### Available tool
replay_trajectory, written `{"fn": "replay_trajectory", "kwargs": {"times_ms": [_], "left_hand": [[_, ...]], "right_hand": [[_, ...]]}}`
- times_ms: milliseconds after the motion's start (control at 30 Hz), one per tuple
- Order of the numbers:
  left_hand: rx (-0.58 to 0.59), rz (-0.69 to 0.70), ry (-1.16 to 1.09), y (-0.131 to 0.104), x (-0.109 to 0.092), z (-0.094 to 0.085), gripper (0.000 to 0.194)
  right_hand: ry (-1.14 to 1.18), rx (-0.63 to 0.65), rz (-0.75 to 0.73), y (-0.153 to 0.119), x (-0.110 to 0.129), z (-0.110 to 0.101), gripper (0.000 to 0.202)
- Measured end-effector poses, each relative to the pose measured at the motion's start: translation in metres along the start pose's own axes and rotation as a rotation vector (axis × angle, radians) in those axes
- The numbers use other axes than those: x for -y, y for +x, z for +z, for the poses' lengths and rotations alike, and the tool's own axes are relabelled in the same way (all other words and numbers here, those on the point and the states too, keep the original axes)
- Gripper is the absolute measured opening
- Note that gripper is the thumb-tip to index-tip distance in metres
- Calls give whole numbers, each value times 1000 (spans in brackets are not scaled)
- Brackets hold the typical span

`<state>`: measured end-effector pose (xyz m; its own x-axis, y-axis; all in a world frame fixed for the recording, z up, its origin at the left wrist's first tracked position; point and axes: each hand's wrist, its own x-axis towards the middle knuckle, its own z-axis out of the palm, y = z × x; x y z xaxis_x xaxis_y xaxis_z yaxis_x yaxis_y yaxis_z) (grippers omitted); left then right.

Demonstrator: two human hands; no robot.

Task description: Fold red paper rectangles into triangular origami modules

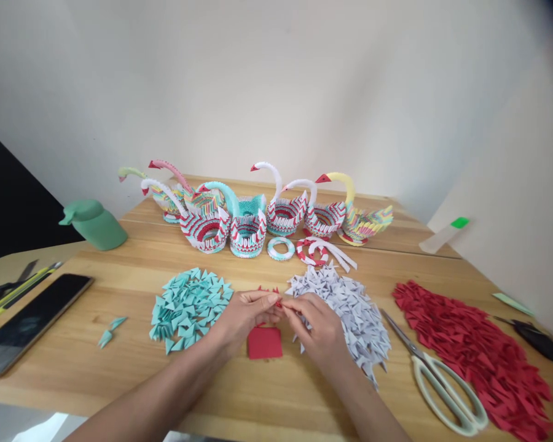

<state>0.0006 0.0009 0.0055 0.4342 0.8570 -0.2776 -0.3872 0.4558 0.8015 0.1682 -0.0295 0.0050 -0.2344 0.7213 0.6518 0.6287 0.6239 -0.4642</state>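
Note:
My left hand (253,310) and my right hand (314,319) meet above the middle of the table, fingertips pinched together. Between them is a small folded red paper piece (279,303), mostly covered by the fingers. Just behind the hands, a few red points of folded paper (268,290) show. A flat red paper rectangle (264,342) lies on the wood below the hands. Left of my left hand spreads a pile of teal folded paper triangles (191,310); a pile of pale lilac ones (350,313) lies behind and beside my right hand.
Several folded-paper swans (247,230) stand along the back, with a teal-and-white paper ring (281,248) before them. Scissors (435,368) lie beside a red triangle pile (474,350) at right. A phone (32,319) and green jug (94,226) are at left.

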Motion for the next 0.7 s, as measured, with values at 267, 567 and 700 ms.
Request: {"fn": "replay_trajectory", "kwargs": {"times_ms": [267,567,700], "left_hand": [[-19,6,-16,2,5,-1,35],[-41,7,-8,2,6,0,37],[-6,26,-28,1,7,1,34]], "right_hand": [[-65,22,-30,0,2,-1,13],[-167,25,-35,-1,5,-1,15],[-210,11,-33,-1,7,0,14]]}}
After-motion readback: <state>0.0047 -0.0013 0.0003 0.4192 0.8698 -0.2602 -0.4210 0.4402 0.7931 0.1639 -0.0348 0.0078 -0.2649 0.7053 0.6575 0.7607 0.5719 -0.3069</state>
